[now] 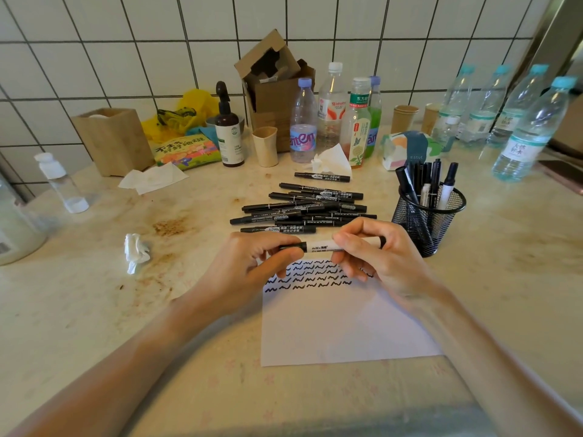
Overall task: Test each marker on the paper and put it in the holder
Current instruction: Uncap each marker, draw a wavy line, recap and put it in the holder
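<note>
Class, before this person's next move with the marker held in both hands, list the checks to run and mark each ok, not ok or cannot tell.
1. Marker held by both the left hand and the right hand: ok.
2. Cap on or off: cannot tell.
3. Paper has blank room below the squiggles: ok.
4. Mesh holder upright, beside the paper: ok.
5. Room left in the holder: cannot tell.
6. Untested markers pile off the paper: ok.

- The single head view looks forward and down from close above the counter [79, 310].
- It faces the tiled wall [126, 42] behind.
</note>
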